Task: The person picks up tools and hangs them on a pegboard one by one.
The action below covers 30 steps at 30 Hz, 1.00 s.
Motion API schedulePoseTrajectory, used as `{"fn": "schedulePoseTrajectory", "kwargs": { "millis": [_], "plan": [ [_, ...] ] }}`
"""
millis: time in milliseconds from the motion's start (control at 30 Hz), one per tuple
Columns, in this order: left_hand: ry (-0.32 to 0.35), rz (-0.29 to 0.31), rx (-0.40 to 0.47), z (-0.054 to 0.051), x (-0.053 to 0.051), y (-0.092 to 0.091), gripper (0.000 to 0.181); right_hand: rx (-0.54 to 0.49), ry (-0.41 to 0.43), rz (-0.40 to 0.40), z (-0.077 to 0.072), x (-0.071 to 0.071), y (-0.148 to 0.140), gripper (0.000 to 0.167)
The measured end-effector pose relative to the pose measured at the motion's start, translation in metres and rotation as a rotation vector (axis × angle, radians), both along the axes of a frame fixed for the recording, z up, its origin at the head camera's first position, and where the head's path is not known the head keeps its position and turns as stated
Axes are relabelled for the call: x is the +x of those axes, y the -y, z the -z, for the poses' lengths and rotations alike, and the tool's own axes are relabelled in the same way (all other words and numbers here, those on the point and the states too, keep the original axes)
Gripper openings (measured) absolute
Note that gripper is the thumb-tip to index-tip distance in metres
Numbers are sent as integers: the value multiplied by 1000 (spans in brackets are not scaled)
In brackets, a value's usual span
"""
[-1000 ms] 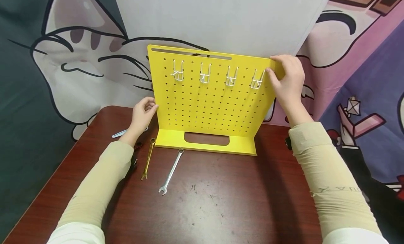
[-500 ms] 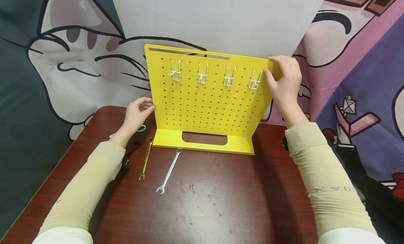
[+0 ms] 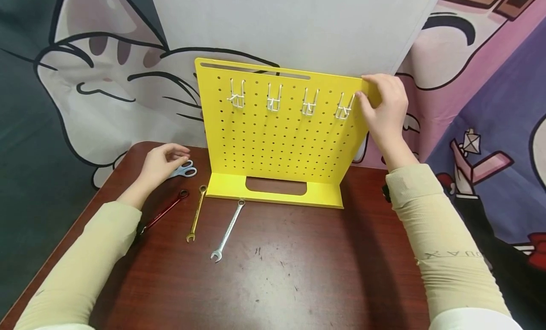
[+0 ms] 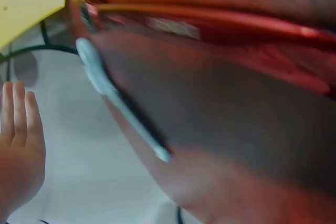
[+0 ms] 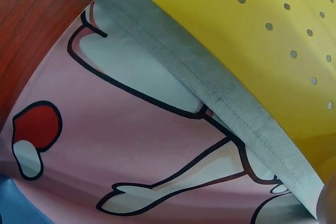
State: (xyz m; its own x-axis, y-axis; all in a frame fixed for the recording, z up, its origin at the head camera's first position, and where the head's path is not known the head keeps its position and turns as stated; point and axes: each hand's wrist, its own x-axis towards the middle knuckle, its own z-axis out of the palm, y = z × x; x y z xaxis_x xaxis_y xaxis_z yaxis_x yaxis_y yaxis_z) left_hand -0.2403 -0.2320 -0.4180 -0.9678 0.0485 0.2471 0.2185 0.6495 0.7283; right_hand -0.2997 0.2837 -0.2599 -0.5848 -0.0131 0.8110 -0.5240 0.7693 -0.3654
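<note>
A yellow pegboard (image 3: 281, 135) stands upright on its flat foot, with several white wire hooks (image 3: 274, 104) along its upper part. My right hand (image 3: 386, 105) grips its top right corner between thumb and fingers. Away from the board's left side, my left hand (image 3: 157, 165) hovers just beside a pair of light-blue scissors (image 3: 181, 170), partly covering them in the head view. Its fingers look straight in the left wrist view and hold nothing. A red wrench (image 3: 165, 210) lies nearer the forearm; it is blurred in the left wrist view.
A gold wrench (image 3: 196, 215) and a silver wrench (image 3: 228, 231) lie on the brown table (image 3: 298, 263) in front of the pegboard's left half. Behind stands a cloth backdrop (image 3: 106, 121) with cartoon figures. The table's left edge runs beside the left arm.
My left hand has let go of the pegboard's left edge and moved left and down to the scissors, uncovering the red wrench. The right hand keeps its grip on the board.
</note>
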Motion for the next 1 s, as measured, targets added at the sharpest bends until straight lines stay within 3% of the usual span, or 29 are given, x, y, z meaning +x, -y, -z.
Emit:
{"fn": "schedulePoseTrajectory", "kwargs": {
  "millis": [267,467,767,1000],
  "plan": [
    [34,-15,-82,24,6,38,24,11,5,-3,0,0,0,28],
    [54,-32,-126,33,9,57,27,14,8,8,0,1,-1,28],
    [111,2,-208,39,11,69,28,23,-10,-7,1,0,-1,28],
    [137,23,-253,42,6,68,26,47,-19,-8,1,0,-1,29]
  ]
}}
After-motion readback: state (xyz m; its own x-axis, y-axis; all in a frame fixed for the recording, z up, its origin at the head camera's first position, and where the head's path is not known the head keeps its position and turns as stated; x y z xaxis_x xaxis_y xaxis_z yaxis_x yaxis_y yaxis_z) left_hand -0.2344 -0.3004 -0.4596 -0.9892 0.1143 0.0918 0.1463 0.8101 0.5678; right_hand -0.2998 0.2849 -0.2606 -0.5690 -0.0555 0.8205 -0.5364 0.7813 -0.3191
